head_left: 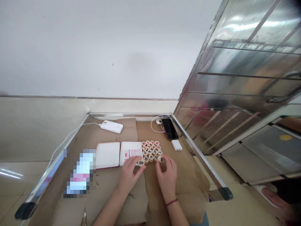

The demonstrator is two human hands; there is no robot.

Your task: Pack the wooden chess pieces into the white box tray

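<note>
Round wooden Chinese chess pieces [150,151] stand packed in rows, red characters at the back and black ones at the front. My left hand [129,171] pinches a black-marked Chinese chess piece [141,163] between thumb and forefinger, at the front left corner of the rows. At the front right corner, the thumb and fingers of my right hand [167,172] close round another black-marked piece [161,159]. Just left of the rows lies an open white box half [124,147] with red line marks, partly covered by my left hand. Beside it is a plain white half [107,155].
Cardboard [185,185] covers the metal-framed table. A white power bank [111,126] with a cable lies at the back left, a black phone [170,129] and white charger [176,145] at the right. A blurred-out screen [81,174] sits front left. A person's foot [270,196] shows far right.
</note>
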